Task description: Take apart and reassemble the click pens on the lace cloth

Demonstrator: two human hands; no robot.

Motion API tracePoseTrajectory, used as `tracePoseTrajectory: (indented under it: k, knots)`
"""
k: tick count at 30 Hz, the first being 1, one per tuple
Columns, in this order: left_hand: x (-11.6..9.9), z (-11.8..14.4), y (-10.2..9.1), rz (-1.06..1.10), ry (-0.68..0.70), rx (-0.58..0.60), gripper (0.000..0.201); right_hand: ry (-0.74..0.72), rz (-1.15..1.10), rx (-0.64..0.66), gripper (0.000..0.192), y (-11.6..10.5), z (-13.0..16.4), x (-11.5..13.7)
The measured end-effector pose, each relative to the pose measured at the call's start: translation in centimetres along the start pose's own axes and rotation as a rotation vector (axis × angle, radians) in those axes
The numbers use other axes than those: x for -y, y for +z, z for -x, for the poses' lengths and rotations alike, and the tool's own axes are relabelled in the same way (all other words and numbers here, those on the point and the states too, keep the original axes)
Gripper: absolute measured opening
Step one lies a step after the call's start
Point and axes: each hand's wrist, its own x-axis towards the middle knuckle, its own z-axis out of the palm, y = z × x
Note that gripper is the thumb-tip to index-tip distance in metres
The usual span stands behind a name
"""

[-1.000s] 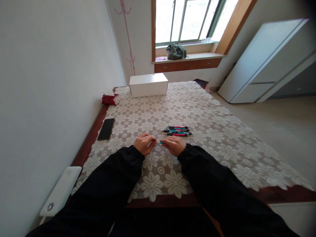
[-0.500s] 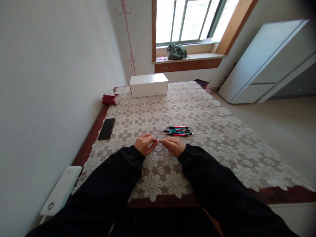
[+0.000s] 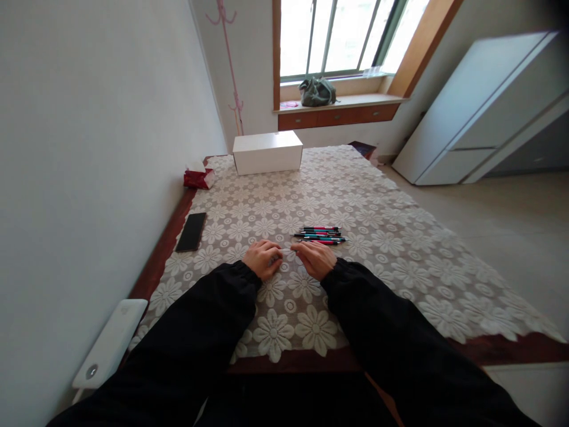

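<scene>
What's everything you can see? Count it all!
Table: 1, brown, in front
Cloth: 1, beige, flowered, on the table
Pens: at least 4, overlapping, black, pink, teal, on the cloth
Stick: 1, white, nearer than the pens
Phone: 1, black, left
Packet: 1, red, far left
Box: 1, white, far end
Device: 1, white, near left
Walls: 2, pale, left, back
Rack: 1, pink, back left
Window: 1, green, back
Drawers: a row, brown, below the window
Bag: 1, green, by the window
Fridge, seemingly: 1, white, right
Floor: 1, beige, right
Dark item: 1, unclear, past the table
Sleeves: 2, black, bottom
Left hand: 1, at the stick's left end
Right hand: 1, at its right end
</scene>
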Motion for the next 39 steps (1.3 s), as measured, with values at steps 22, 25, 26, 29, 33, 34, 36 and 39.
tracePoseTrajectory:
  k: [22,25,26,29,33,34,36,39]
  knots:
    - [0.36,-0.08,0.17,0.02,-0.003,-0.207,0.011,-0.022,0.005,0.04,0.023,0.09,0.08,-0.28]
    - [0.32,-0.08,0.03,0.031,-0.012,-0.253,0.013,-0.016,0.005,0.041,0.023,0.03,0.09,-0.25]
    - [0.29,-0.08,-0.04,0.037,-0.007,-0.259,0.013,-0.017,0.004,0.038,0.023,0.02,0.09,-0.25]
    - [0.21,-0.09,-0.18,0.056,0.011,-0.275,0.013,-0.02,0.005,0.031,0.024,0.01,0.1,-0.31]
    - [0.25,-0.1,-0.17,0.072,0.018,-0.285,0.013,0.005,0.026,0.017,0.024,-0.05,0.16,-0.44]
    - [0.28,-0.1,-0.15,0.071,0.018,-0.285,0.013,0.01,0.031,0.012,0.024,-0.07,0.17,-0.46]
    - [0.3,-0.11,-0.13,0.068,0.021,-0.284,0.013,0.017,0.036,0.003,0.023,-0.1,0.19,-0.47]
    - [0.28,-0.11,-0.16,0.066,0.023,-0.281,0.013,0.02,0.039,-0.003,0.023,-0.1,0.2,-0.45]
